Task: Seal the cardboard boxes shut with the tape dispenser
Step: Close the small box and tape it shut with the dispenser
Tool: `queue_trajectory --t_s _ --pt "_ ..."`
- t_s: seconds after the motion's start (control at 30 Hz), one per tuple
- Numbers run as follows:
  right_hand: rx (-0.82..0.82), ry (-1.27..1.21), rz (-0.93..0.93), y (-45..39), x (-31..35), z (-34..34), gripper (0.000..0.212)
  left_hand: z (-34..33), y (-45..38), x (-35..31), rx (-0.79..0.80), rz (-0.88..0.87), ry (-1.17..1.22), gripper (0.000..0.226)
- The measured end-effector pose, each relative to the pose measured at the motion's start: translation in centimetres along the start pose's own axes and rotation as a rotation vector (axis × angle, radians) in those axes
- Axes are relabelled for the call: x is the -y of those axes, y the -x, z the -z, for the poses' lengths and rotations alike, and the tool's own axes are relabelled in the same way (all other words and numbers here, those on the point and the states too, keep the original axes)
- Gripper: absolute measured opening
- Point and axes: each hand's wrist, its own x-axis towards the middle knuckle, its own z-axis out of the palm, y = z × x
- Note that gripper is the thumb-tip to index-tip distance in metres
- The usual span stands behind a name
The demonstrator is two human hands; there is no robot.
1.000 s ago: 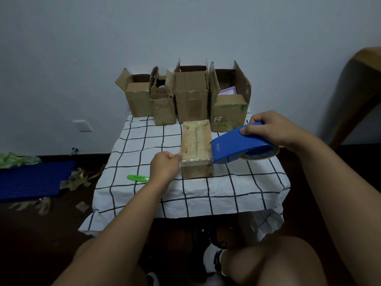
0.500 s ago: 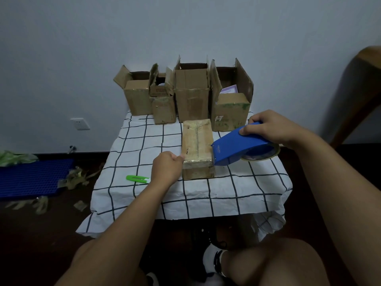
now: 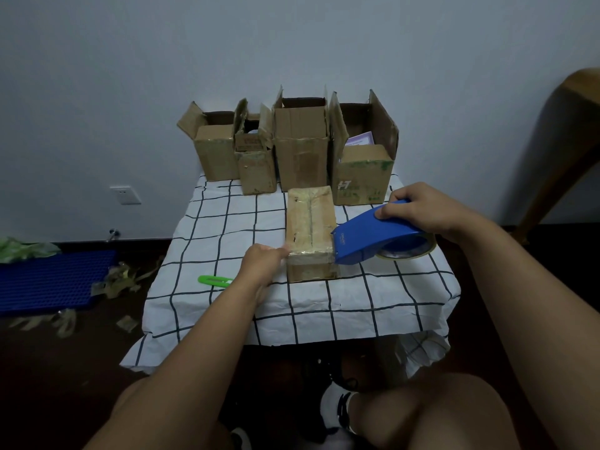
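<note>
A: Because the closed box [image 3: 311, 233] would slide under a sideways pull, the left hand [image 3: 261, 266] sits at its near left corner, fingers curled there; I judge it is pinning the end of a tape strip, though whether it pinches tape or only presses the cardboard I cannot tell.

B: And the right hand [image 3: 425, 207]?

A: It wraps over the top of the blue tape dispenser [image 3: 376, 235], gripping it. The dispenser's front edge meets the box's near right edge, tilted nose down, which looks like the angle for cutting or laying tape across the near end.

B: Why is that box alone in the middle of the table [image 3: 406, 306]?

A: Probably so both hands can reach round it. It lies flat on the checked cloth with glossy tape already along its top seam, so I'd say this one is almost done.

B: What about the rest?

A: Four open boxes [image 3: 300, 157] stand in a row at the back against the wall, flaps up, out of the way and not yet sealed. A green cutter [image 3: 214, 280] lies on the cloth just left of the left wrist, within reach.

B: Beyond the table?

A: Tape scraps [image 3: 120, 280] litter the floor to the left, beside a blue mat [image 3: 52, 280].
</note>
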Motion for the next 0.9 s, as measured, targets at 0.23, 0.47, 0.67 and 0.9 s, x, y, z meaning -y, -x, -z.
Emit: queue_trajectory --t_s 0.23,0.47,0.67,0.9 --pt "-0.011 0.003 -0.013 0.2 -0.4 -0.2 0.030 -1.3 1.6 0.1 -0.174 -0.069 0.083 0.018" --pt "-0.010 -0.013 -0.011 0.2 -0.9 -0.4 0.030 -3.8 4.2 1.6 -0.072 -1.055 -0.831 0.028" --pt "-0.020 -0.047 -0.020 0.6 -1.8 -0.6 0.032 -4.4 3.2 2.3 -0.155 -1.078 -0.967 0.034" --pt "-0.053 -0.112 -0.015 1.5 -3.3 -0.1 0.035 -4.8 2.4 2.1 -0.223 -1.089 -0.974 0.028"
